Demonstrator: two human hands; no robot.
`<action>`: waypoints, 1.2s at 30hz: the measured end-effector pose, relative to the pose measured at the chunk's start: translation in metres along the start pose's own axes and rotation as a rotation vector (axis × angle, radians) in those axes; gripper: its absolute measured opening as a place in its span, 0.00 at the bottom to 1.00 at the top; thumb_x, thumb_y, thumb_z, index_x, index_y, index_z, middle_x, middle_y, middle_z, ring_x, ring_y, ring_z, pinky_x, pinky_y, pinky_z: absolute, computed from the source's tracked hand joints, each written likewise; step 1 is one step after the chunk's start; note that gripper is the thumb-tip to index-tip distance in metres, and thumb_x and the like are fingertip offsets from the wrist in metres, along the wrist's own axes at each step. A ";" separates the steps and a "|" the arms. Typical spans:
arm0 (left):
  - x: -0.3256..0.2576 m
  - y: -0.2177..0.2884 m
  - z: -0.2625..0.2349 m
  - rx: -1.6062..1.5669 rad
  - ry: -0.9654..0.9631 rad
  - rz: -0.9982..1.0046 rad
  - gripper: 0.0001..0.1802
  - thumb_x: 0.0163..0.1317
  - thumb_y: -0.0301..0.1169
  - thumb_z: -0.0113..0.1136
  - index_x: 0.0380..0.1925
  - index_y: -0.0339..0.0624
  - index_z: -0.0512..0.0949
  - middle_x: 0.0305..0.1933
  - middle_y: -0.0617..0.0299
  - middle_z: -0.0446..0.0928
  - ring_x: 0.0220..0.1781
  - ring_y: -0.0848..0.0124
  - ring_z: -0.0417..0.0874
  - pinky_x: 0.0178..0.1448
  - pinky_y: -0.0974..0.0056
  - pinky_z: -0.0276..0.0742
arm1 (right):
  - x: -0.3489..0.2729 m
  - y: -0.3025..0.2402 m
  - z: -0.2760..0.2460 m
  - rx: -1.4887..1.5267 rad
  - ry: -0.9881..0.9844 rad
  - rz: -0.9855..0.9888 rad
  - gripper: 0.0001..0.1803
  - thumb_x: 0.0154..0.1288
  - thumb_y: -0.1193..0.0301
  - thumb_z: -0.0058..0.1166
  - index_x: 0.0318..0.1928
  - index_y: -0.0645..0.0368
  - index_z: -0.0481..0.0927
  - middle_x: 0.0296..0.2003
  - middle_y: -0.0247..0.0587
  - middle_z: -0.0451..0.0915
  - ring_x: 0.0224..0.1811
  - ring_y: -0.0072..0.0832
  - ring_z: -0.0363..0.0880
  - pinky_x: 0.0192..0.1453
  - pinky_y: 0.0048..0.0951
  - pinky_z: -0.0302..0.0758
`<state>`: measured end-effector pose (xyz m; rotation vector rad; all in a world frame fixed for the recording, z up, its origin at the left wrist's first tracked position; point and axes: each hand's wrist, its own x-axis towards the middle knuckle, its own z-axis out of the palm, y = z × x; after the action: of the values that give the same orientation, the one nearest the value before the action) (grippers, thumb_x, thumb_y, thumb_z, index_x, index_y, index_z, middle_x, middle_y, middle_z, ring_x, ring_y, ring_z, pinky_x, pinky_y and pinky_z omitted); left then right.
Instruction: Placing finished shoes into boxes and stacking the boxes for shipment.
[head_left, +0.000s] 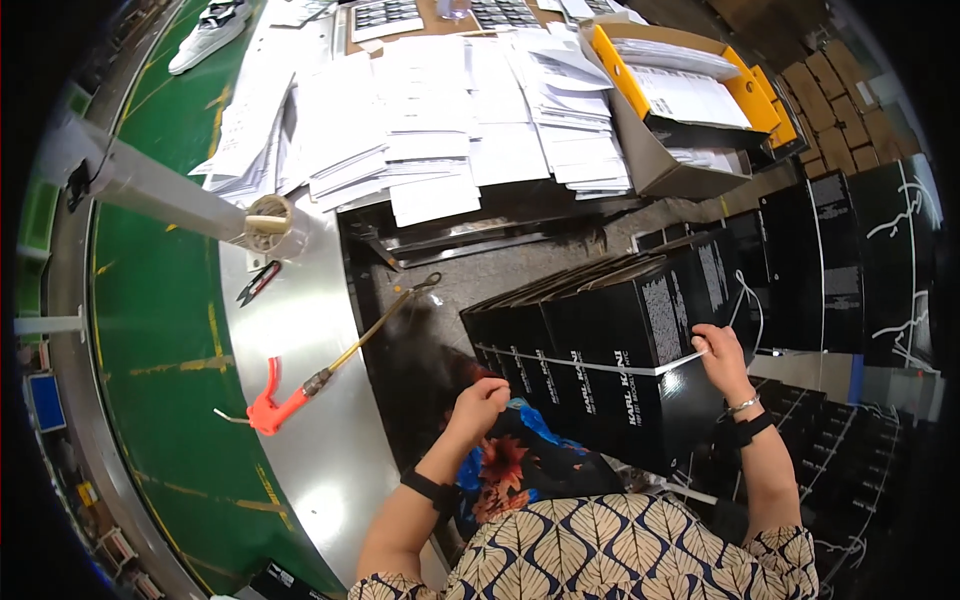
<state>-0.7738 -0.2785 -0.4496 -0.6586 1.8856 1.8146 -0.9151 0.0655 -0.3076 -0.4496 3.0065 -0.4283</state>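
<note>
A bundle of flat black cartons (600, 400), standing side by side, leans in front of me. A thin white strap (600, 368) runs round its near faces. At the bundle's right corner, my right hand (722, 368) pinches that strap, and a loose loop of it stands up beyond the fingers. My left hand (482, 405) is closed in front of the bundle's left end, above a dark floral cloth (500, 465). Whatever its curled fingers may hold is hidden.
An orange-handled tool with a brass rod (345, 355) and black snips (259, 283) lie on the metal bench (300, 440) at left. Paper stacks (430, 140) and a yellow-edged box (755, 95) stand beyond. More strapped black cartons (840, 265) are at right.
</note>
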 end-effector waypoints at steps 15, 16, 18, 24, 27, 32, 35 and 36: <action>0.015 -0.006 0.048 -0.392 -0.067 -0.469 0.09 0.60 0.31 0.53 0.39 0.41 0.74 0.30 0.66 0.75 0.26 0.77 0.74 0.30 0.71 0.72 | -0.044 0.044 -0.011 0.506 0.259 0.315 0.15 0.53 0.78 0.60 0.40 0.58 0.70 0.18 0.21 0.62 0.21 0.10 0.57 0.25 0.14 0.56; 0.013 -0.007 0.051 -0.412 -0.052 -0.512 0.08 0.60 0.31 0.53 0.38 0.41 0.73 0.30 0.65 0.75 0.26 0.76 0.75 0.30 0.70 0.73 | -0.045 0.046 -0.018 0.574 0.280 0.328 0.15 0.52 0.80 0.59 0.40 0.57 0.70 0.20 0.22 0.62 0.22 0.10 0.58 0.26 0.14 0.56; 0.013 -0.011 0.065 -0.492 -0.047 -0.516 0.09 0.61 0.33 0.53 0.38 0.41 0.73 0.30 0.63 0.75 0.27 0.74 0.76 0.31 0.68 0.74 | -0.050 0.058 -0.044 0.591 0.377 0.277 0.16 0.52 0.81 0.58 0.40 0.56 0.70 0.24 0.23 0.65 0.25 0.09 0.59 0.28 0.13 0.56; 0.047 0.016 0.113 -0.663 0.029 -0.486 0.24 0.62 0.49 0.48 0.37 0.34 0.71 0.28 0.56 0.75 0.27 0.65 0.79 0.31 0.63 0.77 | -0.082 0.113 -0.136 0.929 0.701 0.119 0.17 0.57 0.81 0.53 0.47 0.55 0.68 0.30 0.28 0.69 0.37 0.17 0.68 0.48 0.18 0.65; 0.060 0.041 0.145 -0.525 0.079 -0.568 0.28 0.58 0.55 0.50 0.32 0.35 0.71 0.24 0.55 0.75 0.21 0.65 0.77 0.25 0.63 0.76 | -0.117 0.162 -0.175 1.039 0.592 -0.081 0.19 0.59 0.77 0.54 0.51 0.55 0.67 0.29 0.27 0.66 0.38 0.20 0.66 0.59 0.28 0.59; 0.076 0.040 0.184 -0.494 0.145 -0.456 0.27 0.57 0.53 0.53 0.29 0.34 0.73 0.24 0.54 0.75 0.19 0.65 0.77 0.21 0.63 0.75 | -0.139 0.153 -0.203 1.063 0.540 -0.226 0.20 0.58 0.73 0.57 0.50 0.53 0.64 0.26 0.25 0.61 0.35 0.21 0.61 0.64 0.33 0.50; 0.074 0.038 0.209 -0.718 0.094 -0.424 0.18 0.55 0.43 0.58 0.29 0.36 0.74 0.24 0.56 0.75 0.19 0.66 0.77 0.22 0.63 0.76 | -0.151 0.154 -0.226 1.087 0.648 -0.172 0.24 0.60 0.72 0.56 0.55 0.54 0.63 0.40 0.38 0.75 0.53 0.31 0.66 0.69 0.36 0.48; 0.072 0.041 0.218 -0.741 0.105 -0.388 0.15 0.52 0.38 0.58 0.27 0.36 0.74 0.24 0.57 0.74 0.20 0.66 0.77 0.21 0.64 0.76 | -0.160 0.168 -0.243 1.099 0.558 -0.272 0.26 0.60 0.74 0.54 0.58 0.54 0.62 0.47 0.45 0.74 0.59 0.34 0.63 0.70 0.37 0.47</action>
<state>-0.8583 -0.0625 -0.4709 -1.2777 0.9832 2.2054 -0.8361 0.3312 -0.1179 -0.6629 2.5051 -2.3237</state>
